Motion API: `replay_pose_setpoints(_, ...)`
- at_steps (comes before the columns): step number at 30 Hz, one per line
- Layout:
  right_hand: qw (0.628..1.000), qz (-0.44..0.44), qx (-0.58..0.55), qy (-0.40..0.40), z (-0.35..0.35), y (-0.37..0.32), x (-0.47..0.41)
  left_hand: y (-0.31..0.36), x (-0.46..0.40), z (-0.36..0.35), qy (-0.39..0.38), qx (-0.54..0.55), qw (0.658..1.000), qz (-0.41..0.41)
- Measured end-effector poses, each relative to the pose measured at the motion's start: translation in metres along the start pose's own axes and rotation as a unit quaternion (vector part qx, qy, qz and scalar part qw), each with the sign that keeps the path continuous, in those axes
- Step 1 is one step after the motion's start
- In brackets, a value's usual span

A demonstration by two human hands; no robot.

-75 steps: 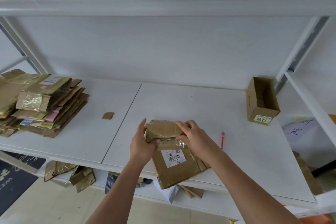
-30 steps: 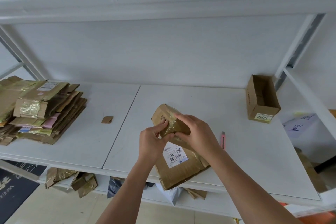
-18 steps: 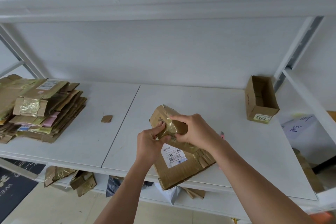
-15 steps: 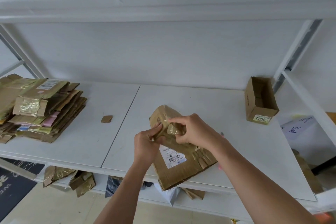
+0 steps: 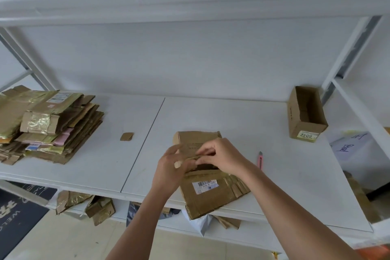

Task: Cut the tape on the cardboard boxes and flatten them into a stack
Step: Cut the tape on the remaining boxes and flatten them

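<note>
At the white bench's (image 5: 232,116) front edge the flattened brown cardboard box (image 5: 211,194) overhangs; left hand (image 5: 171,167) and right hand (image 5: 221,157) pinch its raised flap (image 5: 196,140); a hard tug could tip it floorward; the stack of flattened boxes (image 5: 50,124) waits at nine o'clock.

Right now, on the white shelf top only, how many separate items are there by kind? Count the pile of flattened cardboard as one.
Stack of flattened boxes: 1
Box being flattened, with both the left hand and the right hand on it: 1
Open, unflattened box: 1
Loose cardboard scrap: 1
Pink utility knife: 1
Total: 5
</note>
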State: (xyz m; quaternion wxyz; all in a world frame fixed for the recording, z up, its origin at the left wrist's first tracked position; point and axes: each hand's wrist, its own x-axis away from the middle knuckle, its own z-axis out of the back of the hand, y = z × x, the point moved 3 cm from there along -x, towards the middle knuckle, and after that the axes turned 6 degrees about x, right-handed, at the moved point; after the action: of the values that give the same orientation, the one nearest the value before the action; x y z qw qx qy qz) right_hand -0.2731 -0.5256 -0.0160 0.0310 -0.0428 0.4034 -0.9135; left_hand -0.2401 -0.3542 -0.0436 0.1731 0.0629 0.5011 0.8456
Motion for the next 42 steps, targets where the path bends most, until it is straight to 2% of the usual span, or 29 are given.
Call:
replay_pose_setpoints(3,0.997,0.001,0.030,0.065,0.009,0.009,0.002,-0.011,0.000,-0.004,0.049,0.005,0.997,0.054)
replay_pose_setpoints(5,0.976,0.015,0.090,0.198,0.019,0.022,0.008,-0.014,0.000,-0.002,0.071,0.002,0.995,0.075)
replay_pose_setpoints(7,0.931,0.006,0.088,0.354,0.021,0.042,0.022,-0.013,-0.002,-0.001,0.064,-0.017,0.995,0.079)
replay_pose_setpoints(8,0.915,-0.019,0.069,0.398,0.016,0.053,0.029,-0.012,-0.005,-0.001,0.057,-0.028,0.995,0.081)
replay_pose_setpoints(9,0.910,-0.050,0.046,0.408,0.009,0.063,0.035,-0.012,-0.007,-0.001,0.050,-0.041,0.994,0.086)
replay_pose_setpoints(10,0.916,-0.081,0.014,0.394,0.000,0.072,0.038,-0.010,-0.009,-0.002,0.044,-0.055,0.994,0.089)
replay_pose_setpoints(13,0.935,-0.179,-0.117,0.283,-0.026,0.085,0.038,-0.008,-0.013,-0.001,0.033,-0.073,0.991,0.111)
replay_pose_setpoints(17,0.927,-0.238,-0.228,0.178,-0.045,0.080,0.029,-0.007,-0.014,0.003,0.043,-0.036,0.987,0.151)
replay_pose_setpoints(25,0.892,-0.269,-0.309,0.193,-0.050,0.071,0.007,-0.011,-0.013,0.016,0.086,0.041,0.984,0.152)
replay_pose_setpoints(27,0.894,-0.255,-0.300,0.213,-0.045,0.064,0.004,-0.007,-0.010,0.020,0.107,0.027,0.988,0.110)
replay_pose_setpoints(29,0.907,-0.231,-0.258,0.241,-0.035,0.052,0.004,0.000,-0.008,0.023,0.112,-0.045,0.992,0.021)
replay_pose_setpoints(31,0.915,-0.199,-0.226,0.268,-0.023,0.040,0.003,0.007,-0.006,0.022,0.112,-0.122,0.984,-0.068)
replay_pose_setpoints(33,0.918,-0.161,-0.199,0.303,-0.012,0.027,0.000,0.011,-0.008,0.019,0.114,-0.158,0.974,-0.113)
replay_pose_setpoints(37,0.927,-0.096,-0.075,0.355,0.010,0.008,-0.004,0.024,-0.014,0.010,0.099,-0.170,0.974,-0.115)
replay_pose_setpoints(39,0.935,-0.071,-0.011,0.346,0.016,0.002,-0.003,0.033,-0.012,0.006,0.061,-0.092,0.989,-0.097)
replay_pose_setpoints(42,0.944,-0.075,0.010,0.320,0.016,0.006,0.002,0.030,-0.012,-0.004,0.039,0.004,0.999,-0.020)
